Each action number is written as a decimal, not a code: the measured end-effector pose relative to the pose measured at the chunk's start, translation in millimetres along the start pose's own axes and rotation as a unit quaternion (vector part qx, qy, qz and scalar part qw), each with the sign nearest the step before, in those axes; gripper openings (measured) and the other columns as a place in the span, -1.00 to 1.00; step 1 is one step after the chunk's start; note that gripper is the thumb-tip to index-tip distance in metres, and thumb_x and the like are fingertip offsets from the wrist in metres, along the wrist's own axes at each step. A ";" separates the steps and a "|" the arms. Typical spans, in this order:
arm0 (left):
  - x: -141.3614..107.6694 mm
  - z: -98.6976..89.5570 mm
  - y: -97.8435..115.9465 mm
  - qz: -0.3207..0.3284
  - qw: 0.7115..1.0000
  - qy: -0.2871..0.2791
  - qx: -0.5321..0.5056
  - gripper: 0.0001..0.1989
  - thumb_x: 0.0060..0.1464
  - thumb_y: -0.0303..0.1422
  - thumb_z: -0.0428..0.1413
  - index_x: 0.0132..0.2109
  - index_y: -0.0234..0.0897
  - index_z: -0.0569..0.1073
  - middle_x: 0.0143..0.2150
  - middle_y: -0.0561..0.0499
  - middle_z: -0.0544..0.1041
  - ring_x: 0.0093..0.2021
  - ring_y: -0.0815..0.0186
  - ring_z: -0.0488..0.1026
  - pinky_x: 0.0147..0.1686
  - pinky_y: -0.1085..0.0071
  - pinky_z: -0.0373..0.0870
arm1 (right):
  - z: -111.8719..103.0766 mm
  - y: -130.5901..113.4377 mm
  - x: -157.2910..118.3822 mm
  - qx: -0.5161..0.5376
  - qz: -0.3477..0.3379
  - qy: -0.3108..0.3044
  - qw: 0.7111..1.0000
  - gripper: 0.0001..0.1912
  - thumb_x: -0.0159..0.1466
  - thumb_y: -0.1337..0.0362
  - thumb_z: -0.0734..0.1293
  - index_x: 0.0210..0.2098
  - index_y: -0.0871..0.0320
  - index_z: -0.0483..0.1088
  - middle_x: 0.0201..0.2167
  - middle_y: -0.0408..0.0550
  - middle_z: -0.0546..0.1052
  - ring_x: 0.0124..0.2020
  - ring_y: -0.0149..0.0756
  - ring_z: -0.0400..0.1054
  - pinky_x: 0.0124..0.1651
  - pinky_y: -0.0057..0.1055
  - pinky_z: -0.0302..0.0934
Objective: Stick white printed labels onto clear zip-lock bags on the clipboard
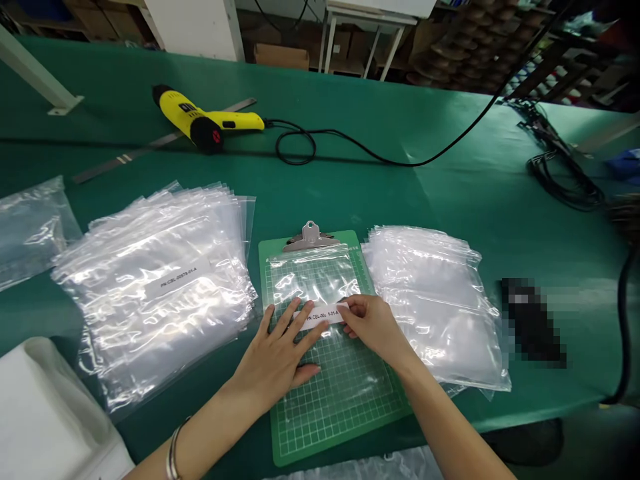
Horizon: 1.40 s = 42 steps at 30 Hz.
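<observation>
The left hand (277, 353) presses flat on a clear zip bag (313, 280), and the right hand (373, 327) pinches the end of a white printed label (320, 316) lying across it, the hands just apart. The bag lies on a green gridded clipboard (287, 448) by the near edge of the surface (350, 193), between two stacks of zip bags (155, 287).

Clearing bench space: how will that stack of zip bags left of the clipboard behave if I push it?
The stack of zip bags will probably feel light and floppy: its thin clear film creases easily. The glossy layers look slippery, so they may slide apart, as their uneven edges suggest.
</observation>
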<state>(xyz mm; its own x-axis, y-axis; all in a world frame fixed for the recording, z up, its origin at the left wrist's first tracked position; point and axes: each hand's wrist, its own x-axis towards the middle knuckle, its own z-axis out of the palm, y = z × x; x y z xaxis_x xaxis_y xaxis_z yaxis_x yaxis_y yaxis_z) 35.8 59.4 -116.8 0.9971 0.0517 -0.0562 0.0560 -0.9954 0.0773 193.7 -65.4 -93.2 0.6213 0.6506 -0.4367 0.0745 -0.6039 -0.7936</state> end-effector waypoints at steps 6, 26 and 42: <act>3.5 -8.0 -1.8 -0.006 0.997 -0.065 -0.049 -0.44 0.07 0.06 -0.23 0.23 0.29 -0.11 0.34 0.05 -0.03 0.32 -0.02 0.00 0.15 -0.15 0.14 | -1.5 0.4 0.9 -0.002 -0.010 -0.010 1.000 -0.76 0.20 0.19 0.23 -0.40 0.22 0.44 -0.59 -0.03 0.50 -0.58 -0.25 0.41 -0.52 -0.36 0.33; 5.4 -6.8 -5.0 -0.009 0.994 -0.066 -0.081 -0.34 0.00 0.09 -0.15 0.22 0.30 -0.22 0.36 0.01 -0.10 0.35 -0.04 -0.07 0.18 -0.24 0.06 | -19.9 -11.6 -2.8 0.014 0.030 -0.096 0.995 -0.54 0.26 -0.02 0.18 -0.44 0.25 0.45 -0.37 0.06 0.55 -0.59 -0.35 0.43 -0.57 -0.49 0.32; -0.9 -1.0 -5.4 -0.002 0.999 0.001 -0.049 -0.13 -0.03 0.16 -0.27 0.24 -0.06 -0.58 0.34 -0.07 -0.04 0.33 0.07 -0.01 0.21 -0.04 0.10 | -5.9 -4.3 -36.7 -0.154 -0.111 0.103 0.976 -0.46 0.34 0.10 0.07 0.27 0.09 0.04 0.11 0.12 0.34 -0.02 0.03 0.35 -0.07 -0.02 0.32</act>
<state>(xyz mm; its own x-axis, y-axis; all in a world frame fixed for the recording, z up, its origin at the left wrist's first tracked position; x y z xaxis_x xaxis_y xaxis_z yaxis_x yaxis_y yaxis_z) 34.7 64.8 -116.2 0.9969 0.0552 -0.0554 0.0640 -0.9827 0.1740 175.2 -89.5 -71.3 0.7047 0.6940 -0.1476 0.4376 -0.5888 -0.6796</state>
